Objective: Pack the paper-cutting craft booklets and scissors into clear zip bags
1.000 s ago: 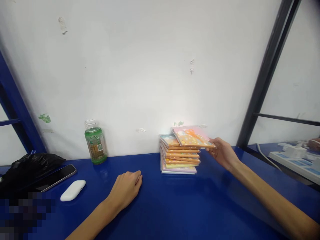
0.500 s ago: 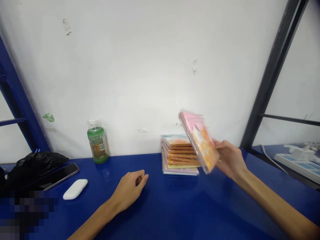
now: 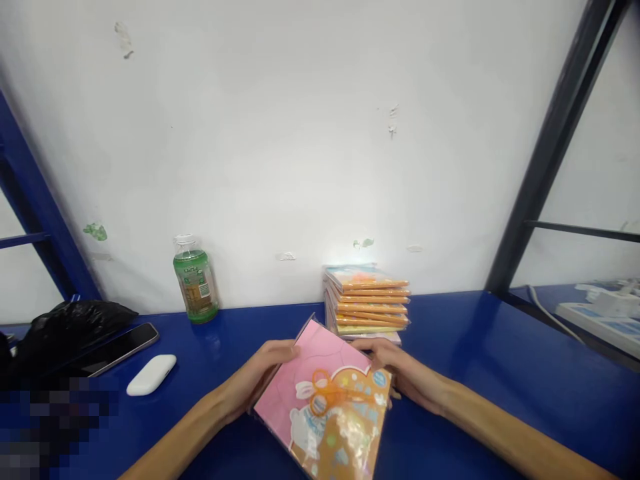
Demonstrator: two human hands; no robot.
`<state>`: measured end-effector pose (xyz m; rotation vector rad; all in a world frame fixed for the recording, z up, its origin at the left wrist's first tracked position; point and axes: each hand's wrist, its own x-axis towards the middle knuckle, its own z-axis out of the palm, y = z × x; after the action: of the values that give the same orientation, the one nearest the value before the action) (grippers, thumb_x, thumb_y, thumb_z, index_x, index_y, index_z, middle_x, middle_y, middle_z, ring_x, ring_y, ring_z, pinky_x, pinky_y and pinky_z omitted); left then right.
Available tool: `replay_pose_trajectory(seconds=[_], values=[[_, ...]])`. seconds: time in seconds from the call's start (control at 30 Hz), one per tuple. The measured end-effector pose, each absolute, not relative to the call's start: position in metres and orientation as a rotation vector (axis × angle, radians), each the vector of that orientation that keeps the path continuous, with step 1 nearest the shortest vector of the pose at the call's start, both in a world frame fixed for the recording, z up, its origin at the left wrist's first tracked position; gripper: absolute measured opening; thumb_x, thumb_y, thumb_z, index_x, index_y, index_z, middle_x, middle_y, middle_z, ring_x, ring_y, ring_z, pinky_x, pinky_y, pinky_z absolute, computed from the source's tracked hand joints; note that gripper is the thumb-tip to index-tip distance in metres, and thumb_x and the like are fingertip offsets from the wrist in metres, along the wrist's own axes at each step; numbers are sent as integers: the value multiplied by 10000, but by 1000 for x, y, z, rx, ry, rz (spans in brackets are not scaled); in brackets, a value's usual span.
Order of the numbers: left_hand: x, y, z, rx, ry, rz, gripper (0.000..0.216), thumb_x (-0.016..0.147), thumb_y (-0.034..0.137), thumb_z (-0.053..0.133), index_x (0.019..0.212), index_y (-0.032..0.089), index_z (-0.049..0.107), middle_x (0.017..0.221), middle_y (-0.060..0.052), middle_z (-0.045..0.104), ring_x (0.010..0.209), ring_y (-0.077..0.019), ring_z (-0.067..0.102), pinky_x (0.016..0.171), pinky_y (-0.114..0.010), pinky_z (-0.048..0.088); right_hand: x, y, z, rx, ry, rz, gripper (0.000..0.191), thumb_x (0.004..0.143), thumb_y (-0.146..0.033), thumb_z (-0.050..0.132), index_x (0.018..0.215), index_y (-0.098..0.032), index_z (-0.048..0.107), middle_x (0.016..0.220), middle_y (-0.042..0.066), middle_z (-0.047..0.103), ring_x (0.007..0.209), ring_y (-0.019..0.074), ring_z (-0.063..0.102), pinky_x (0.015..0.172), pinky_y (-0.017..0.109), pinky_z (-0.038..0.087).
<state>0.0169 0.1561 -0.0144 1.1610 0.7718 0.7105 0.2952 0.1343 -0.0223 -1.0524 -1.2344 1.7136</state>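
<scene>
A pink and orange booklet point(image 3: 313, 347) in a clear plastic wrapper lies tilted between my hands, above the blue table. Orange scissors point(image 3: 333, 395) show on its front, and the wrapper shines with glare. My left hand point(image 3: 265, 370) grips its left edge, thumb on the cover and fingers hidden beneath. On the upper right edge, my right hand point(image 3: 395, 367) is closed round the booklet, most fingertips out of sight behind it. Just beyond stands a stack of similar wrapped booklets point(image 3: 373, 300), partly hidden at the bottom by the held booklet and my right hand.
Against the white wall stands a green-labelled bottle point(image 3: 196, 283). A white earbud case point(image 3: 151, 375), a phone point(image 3: 123, 350) and a black plastic bag point(image 3: 75, 327) lie at left on the blue table point(image 3: 470, 360). A white power strip point(image 3: 600, 320) sits beyond the right frame post.
My right hand has brought the booklet from beside the stack down and left, in front of me. My left hand, earlier loosely curled and holding nothing, now grips the booklet too.
</scene>
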Motion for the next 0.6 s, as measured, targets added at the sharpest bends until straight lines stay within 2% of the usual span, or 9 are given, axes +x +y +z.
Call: replay_pose_trajectory(seconds=[0.07,0.17,0.23,0.3,0.43,0.6], values=[[20,158,-19,1145,765,735,335,802,331,763,1067,125,772,929,-120,814,862,-289,768,787,-349,564,295,136,-23,-1030,-1227,1714,394,723,-282,678,1101,-186,731,651,-17,663,455,102,526,414,189,362],[23,158,-21,1107,754,791,398,806,342,768,1139,125,749,996,-137,812,881,-301,776,827,-381,578,297,138,-20,-936,-1234,1693,346,860,-450,665,1100,-205,709,817,17,708,612,120,601,506,193,436],[24,157,-21,1082,753,820,438,809,365,772,1176,129,731,1033,-147,808,910,-312,776,860,-406,582,299,140,-22,-899,-1270,1683,392,917,-566,619,1058,-208,693,840,24,715,640,116,619,514,184,443],[24,156,-19,1061,762,835,464,808,373,775,1198,128,716,1042,-154,807,923,-323,777,872,-424,586,299,141,-25,-921,-1330,1689,420,897,-596,665,1044,-204,675,809,18,719,587,101,621,472,166,432],[24,155,-17,1036,800,850,463,819,353,744,1226,139,694,1036,-140,810,944,-330,773,858,-421,590,296,138,-27,-1002,-1432,1685,451,825,-540,787,1049,-171,655,862,53,759,521,100,653,408,158,431],[22,156,-14,1042,827,849,393,888,412,533,1131,176,732,1069,-111,801,1001,-329,748,798,-392,584,292,135,-25,-1045,-1394,1639,391,845,-525,774,943,-167,650,675,-15,694,454,61,563,401,140,381]])
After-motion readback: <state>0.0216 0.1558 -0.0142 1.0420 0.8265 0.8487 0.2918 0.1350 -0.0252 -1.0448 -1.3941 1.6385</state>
